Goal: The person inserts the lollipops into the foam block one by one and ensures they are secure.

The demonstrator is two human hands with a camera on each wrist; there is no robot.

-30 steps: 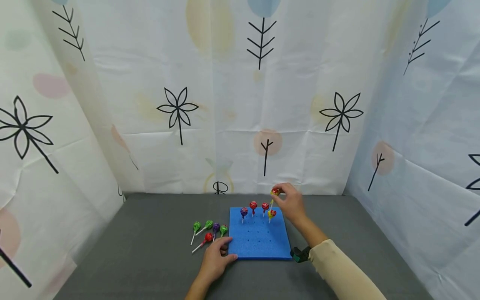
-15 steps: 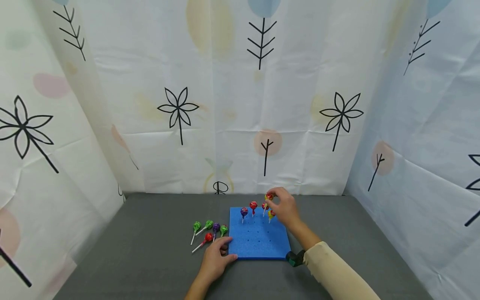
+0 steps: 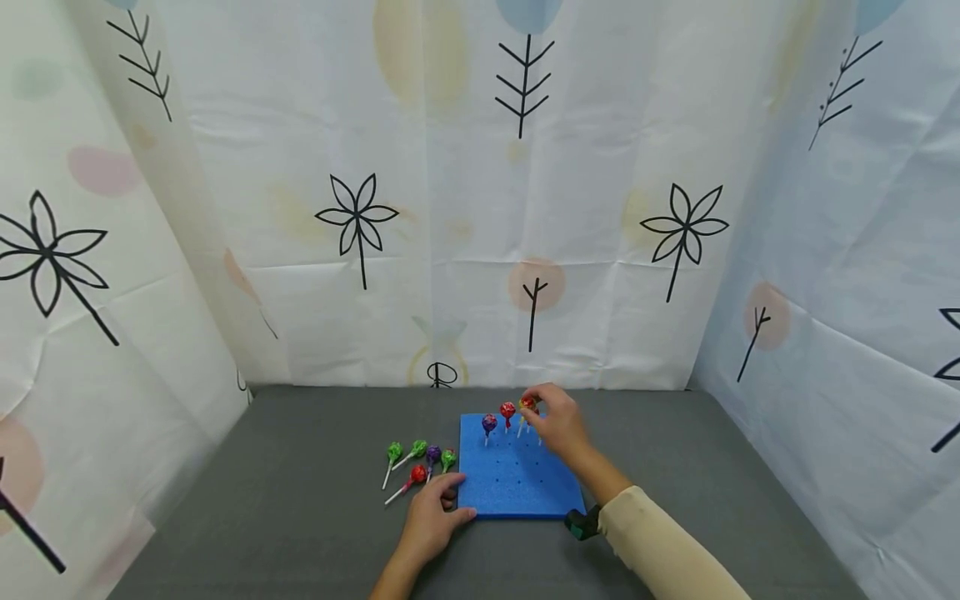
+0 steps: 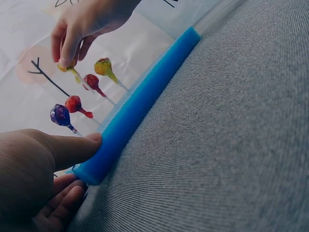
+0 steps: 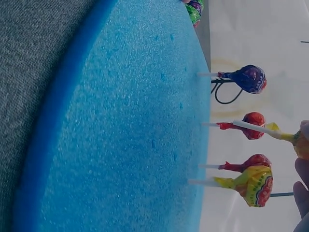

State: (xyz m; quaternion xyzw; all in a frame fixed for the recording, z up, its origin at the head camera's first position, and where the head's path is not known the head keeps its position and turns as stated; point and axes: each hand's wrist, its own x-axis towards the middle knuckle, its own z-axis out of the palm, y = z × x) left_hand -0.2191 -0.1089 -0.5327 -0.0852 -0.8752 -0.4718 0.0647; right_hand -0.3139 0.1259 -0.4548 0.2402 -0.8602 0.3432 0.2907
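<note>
While left hand (image 3: 429,521) steadies foam board (image 3: 517,483), right hand (image 3: 558,425) pinches lollipop (image 3: 527,405).

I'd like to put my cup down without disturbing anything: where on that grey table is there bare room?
Bare grey table lies right of the blue foam board, and far left of the loose lollipops. It is crowded between those and the board, where the left hand rests, and at the board's back row by the right hand.

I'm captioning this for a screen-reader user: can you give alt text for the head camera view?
A right hand holds a lollipop over the far edge of a blue foam board where other lollipops stand in holes, while the left hand rests on the board's near left corner. Five more lollipops lie on the grey table.
</note>
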